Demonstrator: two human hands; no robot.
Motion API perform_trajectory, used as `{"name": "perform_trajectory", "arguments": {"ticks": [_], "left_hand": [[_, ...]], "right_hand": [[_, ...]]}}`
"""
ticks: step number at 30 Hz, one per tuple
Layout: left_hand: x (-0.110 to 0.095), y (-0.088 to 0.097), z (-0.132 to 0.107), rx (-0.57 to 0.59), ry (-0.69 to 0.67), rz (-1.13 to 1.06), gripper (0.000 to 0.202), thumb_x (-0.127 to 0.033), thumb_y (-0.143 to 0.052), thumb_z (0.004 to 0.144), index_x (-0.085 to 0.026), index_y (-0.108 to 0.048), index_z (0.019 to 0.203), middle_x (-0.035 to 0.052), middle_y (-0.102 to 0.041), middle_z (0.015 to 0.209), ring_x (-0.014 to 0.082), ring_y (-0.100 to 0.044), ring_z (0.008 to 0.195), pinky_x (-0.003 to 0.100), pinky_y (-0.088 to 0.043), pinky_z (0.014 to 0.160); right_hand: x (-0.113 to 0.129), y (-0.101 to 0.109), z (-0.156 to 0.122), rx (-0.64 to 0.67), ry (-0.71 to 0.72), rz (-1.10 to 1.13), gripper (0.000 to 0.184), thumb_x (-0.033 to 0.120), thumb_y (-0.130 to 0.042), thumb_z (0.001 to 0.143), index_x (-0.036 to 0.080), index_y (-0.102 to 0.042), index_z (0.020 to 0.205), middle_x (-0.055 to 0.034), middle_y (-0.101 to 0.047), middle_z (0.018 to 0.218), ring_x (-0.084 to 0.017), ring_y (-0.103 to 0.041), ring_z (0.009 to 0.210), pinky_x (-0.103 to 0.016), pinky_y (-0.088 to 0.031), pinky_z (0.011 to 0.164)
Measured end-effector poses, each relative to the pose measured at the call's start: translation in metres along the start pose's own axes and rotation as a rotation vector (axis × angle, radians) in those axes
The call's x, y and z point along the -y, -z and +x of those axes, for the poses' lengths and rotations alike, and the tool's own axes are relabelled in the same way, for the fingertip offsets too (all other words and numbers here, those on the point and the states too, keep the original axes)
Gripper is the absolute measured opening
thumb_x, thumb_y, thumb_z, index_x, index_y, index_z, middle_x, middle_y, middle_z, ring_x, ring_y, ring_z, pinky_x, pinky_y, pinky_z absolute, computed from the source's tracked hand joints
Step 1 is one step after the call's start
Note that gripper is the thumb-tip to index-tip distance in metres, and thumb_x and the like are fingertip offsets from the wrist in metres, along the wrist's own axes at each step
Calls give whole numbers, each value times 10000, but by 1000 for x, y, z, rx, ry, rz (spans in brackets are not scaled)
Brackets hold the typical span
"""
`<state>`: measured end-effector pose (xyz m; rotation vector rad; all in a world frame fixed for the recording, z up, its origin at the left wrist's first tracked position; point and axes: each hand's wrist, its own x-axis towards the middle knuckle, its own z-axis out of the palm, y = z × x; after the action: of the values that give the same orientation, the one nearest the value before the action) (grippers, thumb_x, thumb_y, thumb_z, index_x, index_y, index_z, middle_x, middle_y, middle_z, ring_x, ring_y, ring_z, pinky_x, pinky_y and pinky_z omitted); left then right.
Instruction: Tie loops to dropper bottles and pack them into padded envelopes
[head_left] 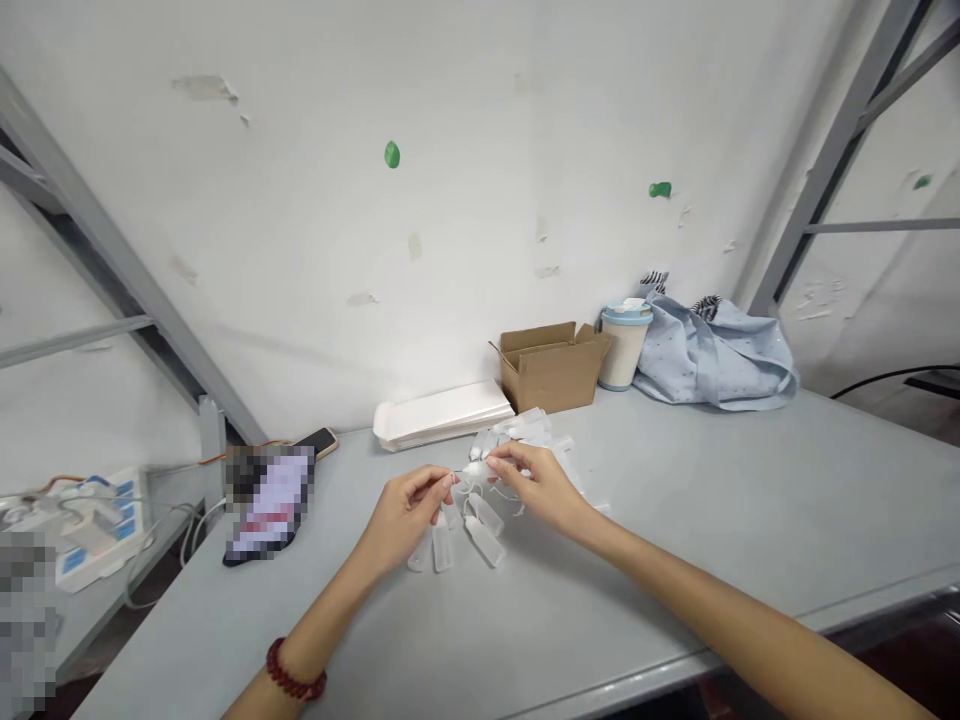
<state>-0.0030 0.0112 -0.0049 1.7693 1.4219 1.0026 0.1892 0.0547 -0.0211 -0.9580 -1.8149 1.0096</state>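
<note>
My left hand (pixel 414 512), a dark red bead bracelet on its wrist, pinches what looks like a thin white string between thumb and forefinger. My right hand (pixel 541 487) is closed on a small translucent plastic piece (pixel 475 470), its tip pointing at the left fingertips. Below the hands several similar frosted plastic pieces lie fanned out, among them a long flat one (pixel 484 541) with a string at its end. More of them form a pile (pixel 534 424) behind my right hand, which partly hides it.
Against the wall stand a stack of white flat boxes (pixel 442 415), an open cardboard box (pixel 555 375), a lidded cup (pixel 624 350) and a light blue cloth bag (pixel 712 355). A phone (pixel 321 442) and a blurred-out packet (pixel 274 505) lie left. A power strip (pixel 105 530) with cables sits beyond the left edge.
</note>
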Motion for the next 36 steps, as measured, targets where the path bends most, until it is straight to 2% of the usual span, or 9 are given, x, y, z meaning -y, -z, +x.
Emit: {"name": "perform_trajectory", "arguments": {"ticks": [5,10,21,27,36], "left_hand": [[-2,-2,-1,-11,-14,9,318,-425,-482,837,-169,-594,684,-26,-518,590,96,-431,498,213,-374,508],[1,-2,-1,12,-15,17,296,-416,-480,842,-174,-614,736,-38,-498,559,97,-424,493,206,-369,495],[1,-3,-1,37,-10,31,311,-442,-479,835,-179,-619,748,-23,-541,598,97,-426,485,211,-371,483],[7,-3,0,44,-2,34,305,-442,-486,843,-178,-634,801,-9,-577,663,99,-450,509,212,-384,503],[10,-3,-2,40,3,69,297,-430,-488,839,-181,-647,807,-2,-582,674,114,-473,533,217,-395,519]], "right_hand": [[-1,0,0,2,2,0,223,328,-496,881,164,-647,875,-33,-686,765,-165,-626,716,-249,-412,586],[5,2,0,0,12,14,220,310,-492,881,156,-640,830,-33,-674,769,-161,-645,728,-232,-414,578],[10,3,-1,35,21,-33,207,288,-488,887,156,-624,806,-30,-665,758,-165,-670,729,-224,-404,557],[11,7,0,61,68,-154,202,217,-482,886,157,-635,769,-24,-677,713,-133,-605,663,-237,-404,611],[9,9,2,95,51,-181,218,205,-484,886,147,-643,750,-18,-661,692,-101,-513,548,-225,-375,552]]}}
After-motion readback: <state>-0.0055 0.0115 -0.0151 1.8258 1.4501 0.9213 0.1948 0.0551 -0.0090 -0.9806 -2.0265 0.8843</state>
